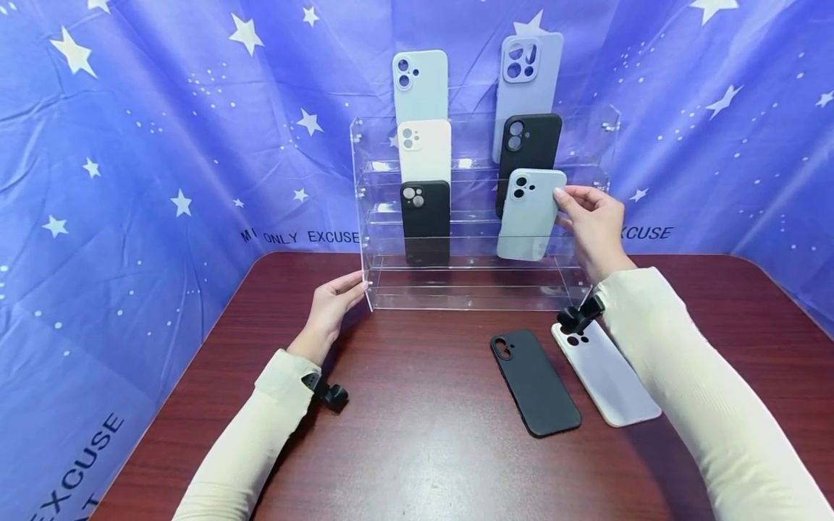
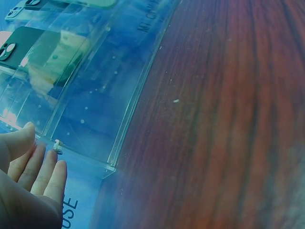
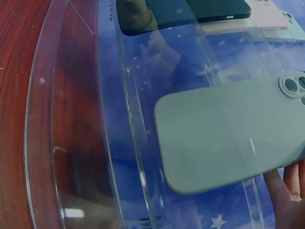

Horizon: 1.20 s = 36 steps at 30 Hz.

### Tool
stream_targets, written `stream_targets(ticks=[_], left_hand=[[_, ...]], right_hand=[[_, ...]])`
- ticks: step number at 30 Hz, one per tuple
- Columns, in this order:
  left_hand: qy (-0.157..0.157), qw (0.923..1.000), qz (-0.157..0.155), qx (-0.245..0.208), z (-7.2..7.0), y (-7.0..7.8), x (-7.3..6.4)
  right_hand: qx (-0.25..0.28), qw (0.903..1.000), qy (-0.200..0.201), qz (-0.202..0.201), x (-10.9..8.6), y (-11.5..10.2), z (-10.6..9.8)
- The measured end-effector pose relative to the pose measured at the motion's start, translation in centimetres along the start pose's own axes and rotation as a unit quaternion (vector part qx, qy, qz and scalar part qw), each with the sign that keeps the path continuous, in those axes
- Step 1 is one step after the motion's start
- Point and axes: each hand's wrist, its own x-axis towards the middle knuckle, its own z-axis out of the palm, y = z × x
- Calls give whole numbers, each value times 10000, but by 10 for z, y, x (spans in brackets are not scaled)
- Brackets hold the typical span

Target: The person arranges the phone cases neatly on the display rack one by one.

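A pale light-blue phone case (image 1: 533, 217) leans slightly tilted in a lower tier of a clear acrylic display stand (image 1: 482, 298). My right hand (image 1: 594, 221) pinches its right edge between thumb and fingers. In the right wrist view, the case (image 3: 224, 136) lies across the clear shelves with fingertips at its lower side. My left hand (image 1: 332, 311) touches the stand's left side panel, its fingers extended. The left wrist view shows those fingers (image 2: 56, 183) nearly straight against the clear panel. A black case (image 1: 531, 137) stands in the tier behind the pale one.
Left of the held case, a black case (image 1: 426, 217), a white case (image 1: 426, 148) and a pale green case (image 1: 420, 83) stand in tiers. A lavender case (image 1: 531, 87) is at the back right. On the table lie another black case (image 1: 537, 387) and a whitish case (image 1: 612, 380).
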Motion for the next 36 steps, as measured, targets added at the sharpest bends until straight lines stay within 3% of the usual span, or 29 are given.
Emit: stream_targets(ticks=[7,18,28,36], left_hand=[[-55,10000,28,-10,1,0,0],[-33,10000,-13,-17,0,0,0],[-43,10000,6,-29,1,1,-1],[-61,10000,25,13,0,0,0]], right_hand=[[-96,9993,-292,217,3,1,-6],[-788,9940,-623,430,3,-8,-11],[-1997,9770,-743,114,4,-8,-16],[-2248,9705,-799,-347,1,-12,-27]])
